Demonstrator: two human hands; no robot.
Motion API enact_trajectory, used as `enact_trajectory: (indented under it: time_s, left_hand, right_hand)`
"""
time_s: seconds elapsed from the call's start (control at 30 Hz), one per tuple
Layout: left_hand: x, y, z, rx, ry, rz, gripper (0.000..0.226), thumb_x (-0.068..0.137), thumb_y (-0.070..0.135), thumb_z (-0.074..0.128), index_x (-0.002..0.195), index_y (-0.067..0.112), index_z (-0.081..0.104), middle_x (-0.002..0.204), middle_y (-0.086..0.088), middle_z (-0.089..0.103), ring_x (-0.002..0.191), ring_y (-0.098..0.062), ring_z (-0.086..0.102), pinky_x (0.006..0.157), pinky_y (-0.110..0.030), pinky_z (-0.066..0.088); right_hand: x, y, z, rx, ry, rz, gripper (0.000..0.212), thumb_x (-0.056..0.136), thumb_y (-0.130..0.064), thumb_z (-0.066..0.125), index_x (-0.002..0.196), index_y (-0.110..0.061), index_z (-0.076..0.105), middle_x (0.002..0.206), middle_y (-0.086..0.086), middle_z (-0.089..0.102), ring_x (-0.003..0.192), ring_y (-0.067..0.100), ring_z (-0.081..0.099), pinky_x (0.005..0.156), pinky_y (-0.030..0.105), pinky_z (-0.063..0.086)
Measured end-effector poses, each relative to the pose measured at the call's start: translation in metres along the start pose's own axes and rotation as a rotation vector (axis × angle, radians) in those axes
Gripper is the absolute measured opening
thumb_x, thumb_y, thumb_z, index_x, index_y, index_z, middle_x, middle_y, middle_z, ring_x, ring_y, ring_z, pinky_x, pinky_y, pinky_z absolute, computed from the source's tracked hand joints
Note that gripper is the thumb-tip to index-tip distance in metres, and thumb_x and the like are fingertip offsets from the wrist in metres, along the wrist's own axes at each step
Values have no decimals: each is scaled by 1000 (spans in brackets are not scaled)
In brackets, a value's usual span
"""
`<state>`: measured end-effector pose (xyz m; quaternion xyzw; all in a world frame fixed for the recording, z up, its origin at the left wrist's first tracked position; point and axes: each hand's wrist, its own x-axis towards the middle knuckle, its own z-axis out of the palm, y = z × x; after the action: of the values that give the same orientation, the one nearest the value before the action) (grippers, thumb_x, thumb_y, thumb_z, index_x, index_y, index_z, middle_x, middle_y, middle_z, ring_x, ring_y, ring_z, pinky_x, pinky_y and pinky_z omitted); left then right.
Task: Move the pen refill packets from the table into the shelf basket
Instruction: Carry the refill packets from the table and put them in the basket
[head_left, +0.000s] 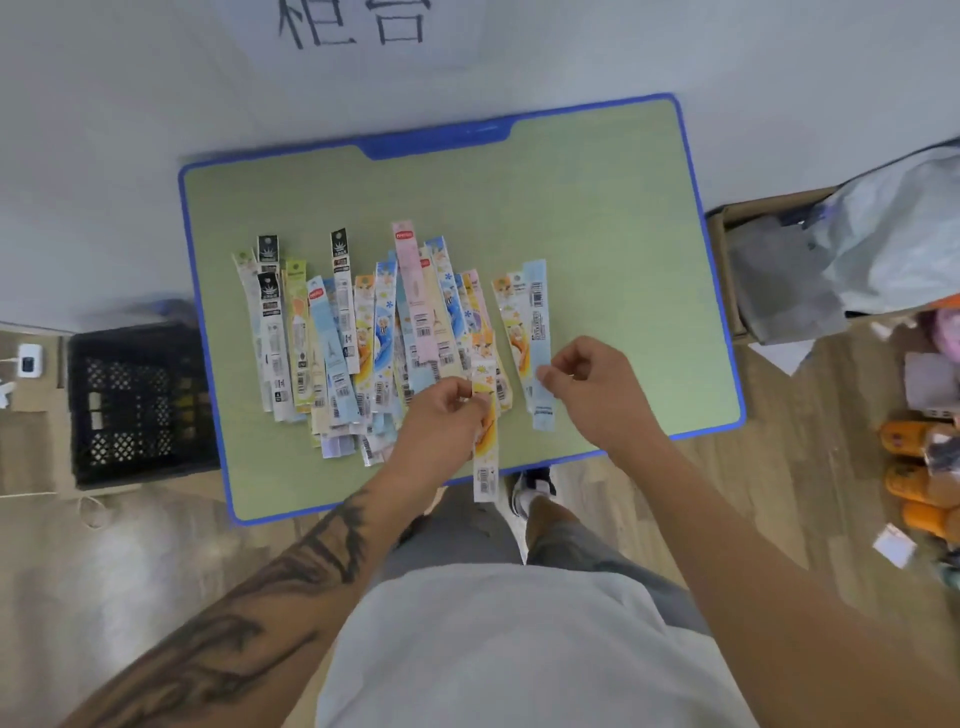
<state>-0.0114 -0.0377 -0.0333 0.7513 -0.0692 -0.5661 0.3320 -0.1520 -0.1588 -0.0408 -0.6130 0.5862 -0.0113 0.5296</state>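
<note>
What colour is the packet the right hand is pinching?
Pale blue packet, pinched by the right hand; head view shows it best.

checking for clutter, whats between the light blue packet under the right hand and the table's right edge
Nothing: in the head view, bare green tabletop runs from the light blue packet pinched by the right hand to the blue right edge.

Left hand (445, 410) and right hand (587, 382), fingers curled, pinching
</note>
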Motion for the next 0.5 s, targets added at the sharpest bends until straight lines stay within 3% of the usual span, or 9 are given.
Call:
enact_trajectory:
  time_s: [0.07,0.23,0.33,0.4,0.5]
  left_hand:
    - [-4,9,8,66,-5,49,14,106,29,58,99,19,65,85,-4,65,75,-21,57,75,-37,51]
    - [-27,26,44,81,-49,119,14,106,33,57,110,23,66,100,-3,72,95,-25,72,81,-35,55]
    - [-54,31,82,97,-85,169,12,106,26,59,100,24,69,88,1,74,90,-25,74,85,-43,60]
    - [-75,28,114,129,-109,215,13,104,22,62,94,22,71,87,-5,75,89,-34,73,90,-52,58]
    - [-110,17,172,202,-166,287,13,102,18,64,92,21,72,81,-8,72,82,-36,70,84,-53,58]
  right_hand:
    - [-20,1,-18,126,15,-2,18,93,-15,76,84,-17,60,72,-2,67,56,3,54,59,18,45]
    - [-69,25,-61,416,45,25,21,94,-9,73,109,-18,61,88,8,79,74,20,66,71,38,52]
    - [-99,50,-89,505,90,4,28,95,-6,70,119,-18,62,89,9,79,75,19,67,77,39,56]
    - [-118,75,-111,551,122,-15,29,95,-3,69,120,-17,65,89,10,79,73,19,68,79,41,58]
    - [-153,123,-146,651,153,-30,28,95,1,68,121,-10,69,97,17,78,78,21,72,74,37,59]
